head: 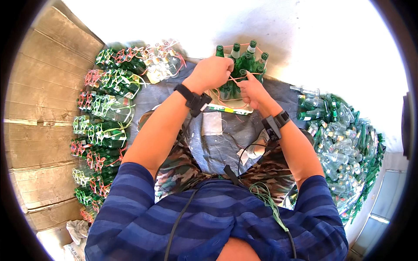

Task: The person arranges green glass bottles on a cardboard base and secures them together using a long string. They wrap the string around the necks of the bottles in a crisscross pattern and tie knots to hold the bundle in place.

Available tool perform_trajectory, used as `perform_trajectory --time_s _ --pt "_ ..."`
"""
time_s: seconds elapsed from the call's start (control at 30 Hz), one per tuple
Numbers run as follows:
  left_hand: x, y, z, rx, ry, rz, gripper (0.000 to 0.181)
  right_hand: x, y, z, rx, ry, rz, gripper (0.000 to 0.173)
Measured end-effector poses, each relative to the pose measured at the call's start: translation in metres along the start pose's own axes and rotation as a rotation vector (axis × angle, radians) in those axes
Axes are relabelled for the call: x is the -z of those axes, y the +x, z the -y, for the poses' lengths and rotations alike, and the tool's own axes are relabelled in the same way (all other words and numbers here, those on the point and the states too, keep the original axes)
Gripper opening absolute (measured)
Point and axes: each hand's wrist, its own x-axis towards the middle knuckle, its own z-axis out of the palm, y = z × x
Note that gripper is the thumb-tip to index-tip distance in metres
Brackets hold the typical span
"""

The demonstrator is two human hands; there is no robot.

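A cluster of green glass bottles (245, 61) stands upright against the white wall, in front of me. Pinkish-orange plastic cord (259, 73) runs around the cluster and across its near side. My left hand (214, 72) is closed on the cord at the near left of the bottles. On the near right, my right hand (254, 89) grips the cord too, its index finger extended along it by a bottle neck. Between both hands the strands cross. Below the bottles lies a light-coloured base with a green-and-white edge (228, 109), and loose cord loops over it. My hands partly hide the nearest bottles.
Tied bundles of bottles (112, 107) line the left side beside brown cardboard (42, 98). Loose bottles (343, 146) are heaped at right. A pale cloth square (212, 123) lies on the grey-blue ground sheet (209, 153). Green cord (266, 195) hangs at my chest.
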Motion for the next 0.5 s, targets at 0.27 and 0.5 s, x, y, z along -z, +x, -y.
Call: perform_trajectory --time_s 0.27,0.5 --pt "-0.042 -0.028 0.028 0.161 -0.325 0.842 0.049 0.004 -0.001 -0.002 -0.004 0.024 0.004 0.059" --pt "-0.047 -0.043 0.057 0.299 0.659 0.624 0.025 0.012 0.007 -0.005 0.007 -0.075 0.001 0.065"
